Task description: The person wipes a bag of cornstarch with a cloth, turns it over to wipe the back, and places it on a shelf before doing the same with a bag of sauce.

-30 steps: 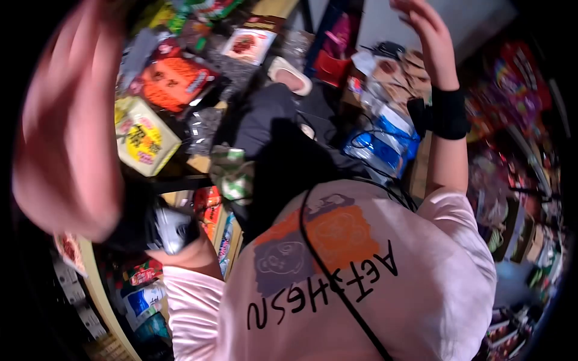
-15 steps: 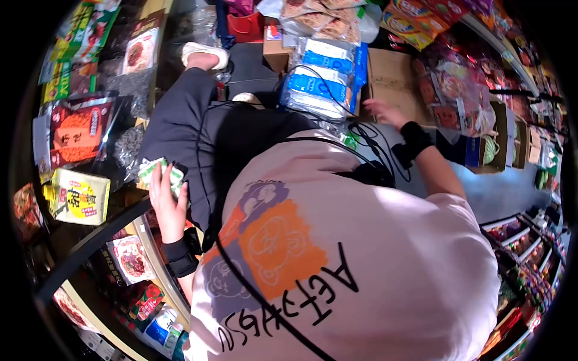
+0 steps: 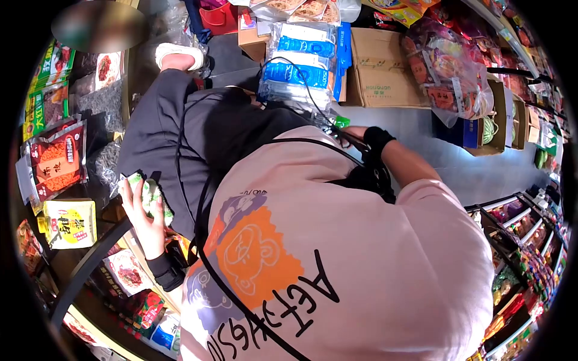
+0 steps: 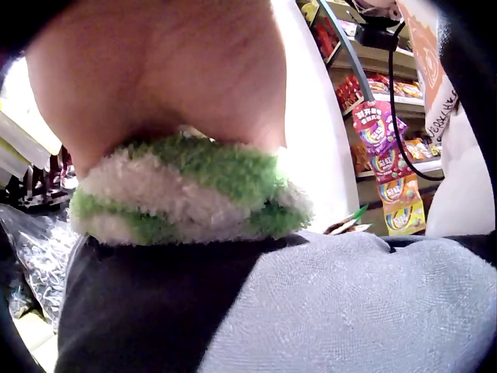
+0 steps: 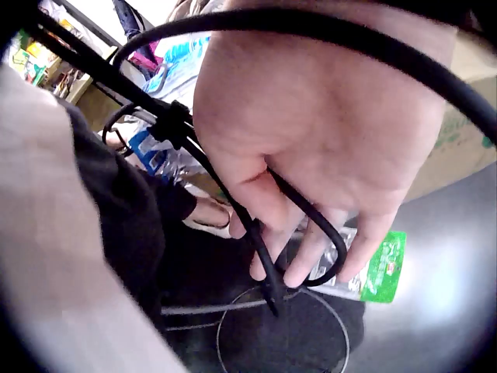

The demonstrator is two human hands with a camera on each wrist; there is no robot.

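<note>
My left hand (image 3: 144, 216) rests on a fluffy green-and-white cloth (image 3: 152, 201) that lies on the dark-trousered thigh. Its fingers are spread along the cloth; in the left wrist view the cloth (image 4: 186, 190) is bunched between hand and leg. My right hand (image 5: 318, 132) points down beside the hip and holds a black cable (image 5: 322, 225), which loops out past the thumb and across the fingers. A clear packet with a green end (image 5: 384, 268) lies beyond the fingertips. In the head view the right hand (image 3: 356, 133) is partly hidden by its wrist strap and the cables.
Blue-and-white packs (image 3: 298, 72) are stacked ahead, beside a cardboard box (image 3: 385, 69). Bagged foods, including a yellow pouch (image 3: 71, 224), line the left shelves. A black rail (image 3: 90, 271) curves there. On the right are a clear bag (image 3: 451, 78) and racks of packets.
Both hands came down from the air. The left settled on the cloth; the right reached down and back to the cables and took hold of one. The view swung round.
</note>
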